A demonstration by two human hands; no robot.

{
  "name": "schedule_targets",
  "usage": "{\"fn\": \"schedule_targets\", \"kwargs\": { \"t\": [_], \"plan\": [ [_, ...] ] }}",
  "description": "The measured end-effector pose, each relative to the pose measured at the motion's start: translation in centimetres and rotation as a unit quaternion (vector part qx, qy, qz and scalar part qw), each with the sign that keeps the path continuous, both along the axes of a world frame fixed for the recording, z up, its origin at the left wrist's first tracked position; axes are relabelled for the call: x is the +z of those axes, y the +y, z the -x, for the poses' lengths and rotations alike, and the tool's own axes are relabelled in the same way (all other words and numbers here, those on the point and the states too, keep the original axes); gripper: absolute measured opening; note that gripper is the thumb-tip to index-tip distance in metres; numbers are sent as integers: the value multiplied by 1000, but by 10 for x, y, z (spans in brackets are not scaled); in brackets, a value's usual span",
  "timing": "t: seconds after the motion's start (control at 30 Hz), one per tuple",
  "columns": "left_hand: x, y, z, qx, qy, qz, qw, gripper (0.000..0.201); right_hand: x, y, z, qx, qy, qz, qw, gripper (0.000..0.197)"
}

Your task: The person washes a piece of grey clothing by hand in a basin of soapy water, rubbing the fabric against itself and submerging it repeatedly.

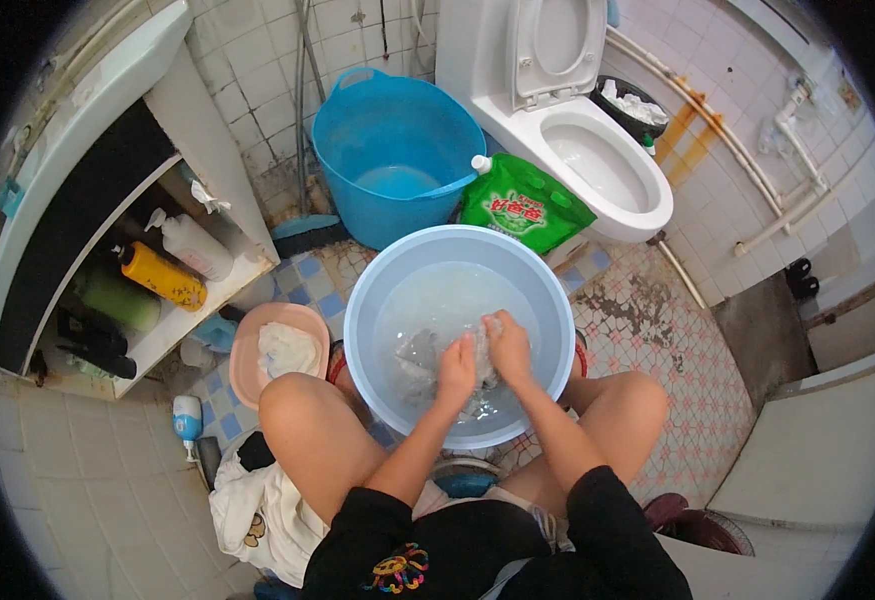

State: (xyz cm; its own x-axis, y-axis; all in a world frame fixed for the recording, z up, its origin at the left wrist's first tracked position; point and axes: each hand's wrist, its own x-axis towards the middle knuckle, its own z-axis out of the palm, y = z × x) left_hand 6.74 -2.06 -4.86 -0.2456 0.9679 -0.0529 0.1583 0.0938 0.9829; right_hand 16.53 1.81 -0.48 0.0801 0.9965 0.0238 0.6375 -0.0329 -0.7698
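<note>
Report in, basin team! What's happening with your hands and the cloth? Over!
Left hand, right hand close together at pale cloth, grip unclear. Cloth wet, in basin water. Green pouch beyond basin, not blocking hands.

Forearms [421, 450] converge, left hand [457, 368] beside right hand [507, 348].

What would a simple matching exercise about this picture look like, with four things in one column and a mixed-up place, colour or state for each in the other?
Things:
1. Pale cloth
2. Pouch with a white cap
3. Small basin
4. Toilet seat

Places, colours, states:
A. Pink
B. Raised
C. At the left hand and right hand, in the large light-blue basin
D. Green

Right pairs: 1-C, 2-D, 3-A, 4-B
</note>
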Motion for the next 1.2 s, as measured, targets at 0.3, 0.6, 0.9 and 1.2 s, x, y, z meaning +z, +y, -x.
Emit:
{"fn": "schedule_targets", "kwargs": {
  "t": [0.3,0.6,0.9,1.2],
  "plan": [
    [6,2,11,63,-180,57,980,42,0,-22,21,147,-18,-179,973,28],
    [-4,6,17,221,-343,27,913,48,16,-32,35,141,0,-87,986,25],
    [-40,14,35,167,-340,107,919,51,24,-30,42,139,20,-93,986,25],
    [8,11,25,74,-164,132,975,44,10,-8,20,39,98,-52,993,25]
  ]
}}
